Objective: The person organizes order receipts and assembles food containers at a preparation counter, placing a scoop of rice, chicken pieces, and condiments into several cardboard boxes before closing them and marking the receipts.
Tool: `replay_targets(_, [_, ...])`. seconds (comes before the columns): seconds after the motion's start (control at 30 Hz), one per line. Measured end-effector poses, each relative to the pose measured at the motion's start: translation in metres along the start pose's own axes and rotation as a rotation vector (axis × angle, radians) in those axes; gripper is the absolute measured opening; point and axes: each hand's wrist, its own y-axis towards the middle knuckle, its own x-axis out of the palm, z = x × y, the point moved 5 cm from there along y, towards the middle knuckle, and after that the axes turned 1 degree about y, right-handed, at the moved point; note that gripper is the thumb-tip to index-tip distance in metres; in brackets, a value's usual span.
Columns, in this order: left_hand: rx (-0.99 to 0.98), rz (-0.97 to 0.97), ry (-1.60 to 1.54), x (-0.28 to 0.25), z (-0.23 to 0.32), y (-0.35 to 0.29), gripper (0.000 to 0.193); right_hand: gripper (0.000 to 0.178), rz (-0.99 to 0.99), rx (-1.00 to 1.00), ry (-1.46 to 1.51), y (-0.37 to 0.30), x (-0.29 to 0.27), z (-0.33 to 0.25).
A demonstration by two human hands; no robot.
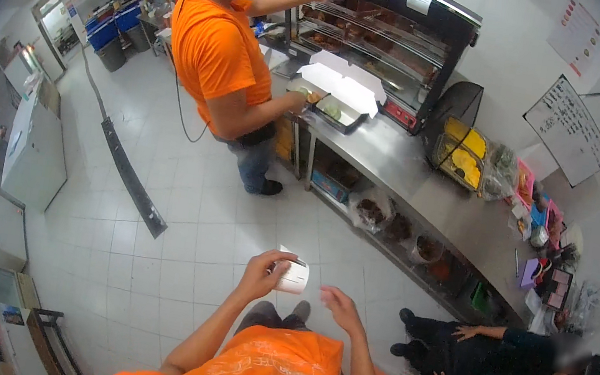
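Observation:
In my left hand is a small white paper slip, gripped between thumb and fingers and curling a little. The slip hangs in front of me, above the tiled floor. My right hand is just to the right of the slip, apart from it, with its fingers loosely bent and nothing seen in them. Ahead, a co-worker in an orange shirt has one hand at an open white carton on the steel counter. The co-worker's other arm reaches to the glass food warmer.
Yellow food trays and bagged goods stand along the counter; bowls and bags fill its lower shelf. A person in dark clothes is at my right. A dark strip crosses the floor; a white chest freezer stands left.

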Motion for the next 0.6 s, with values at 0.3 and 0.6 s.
replay_targets(0.3, [0.050, 0.095, -0.290, -0.044, -0.025, 0.071, 0.029, 0.034, -0.426, 0.053, 0.186, 0.159, 0.059, -0.089])
replay_targets(0.6, [0.022, -0.074, -0.496, -0.068, -0.004, 0.229, 0.065, 0.024, 0.347, -0.141, 0.272, 0.276, -0.009, -0.198])
